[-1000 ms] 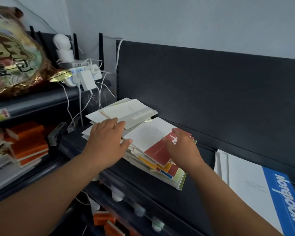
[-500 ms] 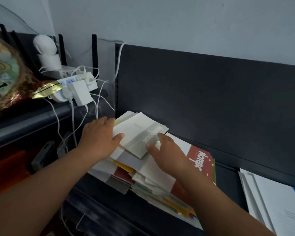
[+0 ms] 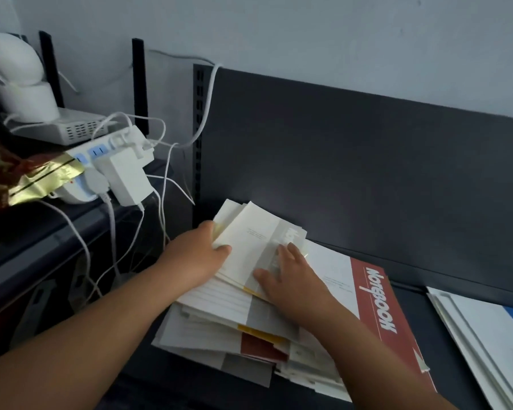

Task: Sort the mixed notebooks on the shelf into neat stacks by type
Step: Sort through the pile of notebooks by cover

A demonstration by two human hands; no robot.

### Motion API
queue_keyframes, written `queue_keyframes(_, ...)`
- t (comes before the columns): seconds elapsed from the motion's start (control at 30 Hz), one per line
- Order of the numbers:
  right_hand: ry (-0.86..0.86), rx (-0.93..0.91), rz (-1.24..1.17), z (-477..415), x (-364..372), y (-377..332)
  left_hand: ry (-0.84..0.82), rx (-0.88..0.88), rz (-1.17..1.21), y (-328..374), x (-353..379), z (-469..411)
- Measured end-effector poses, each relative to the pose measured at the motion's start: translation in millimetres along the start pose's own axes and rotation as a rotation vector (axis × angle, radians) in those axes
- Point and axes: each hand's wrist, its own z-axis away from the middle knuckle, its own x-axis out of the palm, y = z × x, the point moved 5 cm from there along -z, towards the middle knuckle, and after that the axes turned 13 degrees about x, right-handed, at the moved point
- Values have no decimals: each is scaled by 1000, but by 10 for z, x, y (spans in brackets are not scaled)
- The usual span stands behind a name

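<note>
A messy pile of mixed notebooks [image 3: 219,329] lies on the dark shelf [image 3: 415,327]. On top sits a cream notebook with a grey band [image 3: 249,232]. My left hand [image 3: 196,258] grips its left edge, thumb on the cover and fingers round the side. My right hand [image 3: 293,282] rests flat on the grey band with fingers spread. A large white notebook with a red band [image 3: 376,309] lies lower in the pile, partly under my right forearm.
A second stack of white notebooks with a blue band [image 3: 486,329] lies at the right edge. Left of the pile are a white power strip with adapters [image 3: 119,167], hanging cables [image 3: 163,208], a white camera [image 3: 15,72] and a gold foil pack [image 3: 33,179]. The dark back panel [image 3: 367,173] stands behind.
My right hand left the red-banded notebook and came onto the cream top notebook. My left hand shifted to that notebook's left edge. The view drew closer to the pile.
</note>
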Motion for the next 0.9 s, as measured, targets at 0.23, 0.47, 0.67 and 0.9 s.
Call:
queue_keyframes(0.23, 4, 42, 44, 52, 41, 8, 115, 61, 154, -35, -19, 35)
queue_keyframes(0.47, 10, 45, 25, 110, 8, -22, 187, 160, 242, 39, -75, 84)
queue_keyframes(0.67, 54, 18, -92, 185, -33, -55, 234, 201, 375, 75, -133, 161)
queue_keyframes(0.9, 157, -64, -291, 289, -208, -120, 284, 276, 546, 154, -224, 218)
